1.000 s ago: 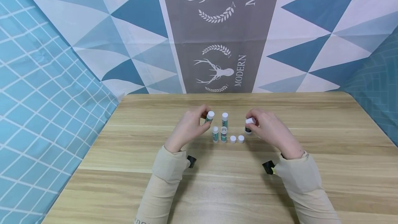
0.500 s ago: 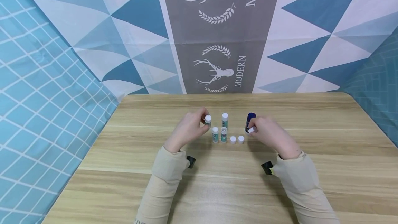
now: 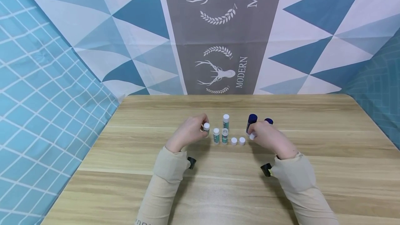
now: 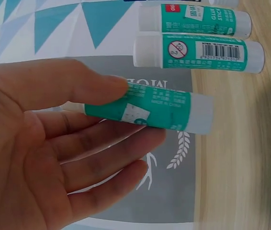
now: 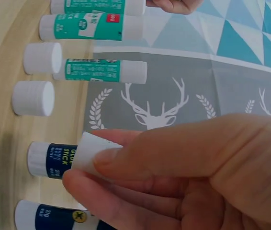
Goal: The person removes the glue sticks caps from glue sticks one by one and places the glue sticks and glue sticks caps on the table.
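Pinching a green-labelled glue stick [image 4: 166,112] between thumb and fingers, the left hand [image 3: 189,133] stands partly closed at the left end of the group on the wooden table [image 3: 200,190]; the right hand [image 3: 270,137] grips a white cap [image 5: 87,153] between thumb and forefinger. Legible on the held stick is MADE IN CHINA, below smaller characters. The neighbouring green stick [image 4: 200,52] bears a barcode and a crossed-out age mark; the farther green stick [image 4: 200,20] carries a red logo and GLUE STICK. One navy stick [image 5: 59,160], just beside the white cap, reads GLUE STICK and 21g; a second navy stick [image 5: 54,218] also shows 21g. The backdrop [image 3: 218,32] is printed MODERN.

In the head view the held stick's long axis is near vertical, a white end uppermost; in the left wrist view it lies slightly oblique to its neighbours, the other white end toward the tabletop. Contact with the wood cannot be told. Its body is a slim cylinder with a pale patch on the wrapper. The white cap is short, plain and tilted. Two loose caps [image 5: 42,58] rest between the green and navy sticks.
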Motion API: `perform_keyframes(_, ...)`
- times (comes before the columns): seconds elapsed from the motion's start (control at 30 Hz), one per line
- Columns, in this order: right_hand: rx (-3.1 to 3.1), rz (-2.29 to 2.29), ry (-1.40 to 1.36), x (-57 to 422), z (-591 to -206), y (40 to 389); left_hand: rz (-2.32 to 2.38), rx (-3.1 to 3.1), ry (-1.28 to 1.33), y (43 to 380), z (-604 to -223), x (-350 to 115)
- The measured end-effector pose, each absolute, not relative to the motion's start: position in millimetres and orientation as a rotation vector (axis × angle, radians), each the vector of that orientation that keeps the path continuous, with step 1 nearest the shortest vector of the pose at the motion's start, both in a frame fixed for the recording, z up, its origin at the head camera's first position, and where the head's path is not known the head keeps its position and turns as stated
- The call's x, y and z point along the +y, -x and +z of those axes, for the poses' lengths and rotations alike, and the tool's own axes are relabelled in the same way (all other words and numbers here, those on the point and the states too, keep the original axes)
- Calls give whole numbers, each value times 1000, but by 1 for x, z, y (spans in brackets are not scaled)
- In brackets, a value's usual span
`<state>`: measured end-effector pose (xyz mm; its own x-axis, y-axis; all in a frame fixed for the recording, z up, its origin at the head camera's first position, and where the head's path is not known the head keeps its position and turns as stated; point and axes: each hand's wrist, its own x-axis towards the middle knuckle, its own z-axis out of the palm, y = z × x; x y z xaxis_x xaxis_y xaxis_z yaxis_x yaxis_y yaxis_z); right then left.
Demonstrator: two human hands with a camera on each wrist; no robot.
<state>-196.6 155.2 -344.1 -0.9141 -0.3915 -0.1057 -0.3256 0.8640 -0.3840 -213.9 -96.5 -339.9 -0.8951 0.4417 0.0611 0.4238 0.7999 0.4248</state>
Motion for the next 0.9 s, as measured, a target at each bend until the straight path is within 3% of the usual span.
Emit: perform_keyframes(0.9, 2856, -503, 445, 146, -372, 206, 645, 2896, -682, 224, -356, -98)
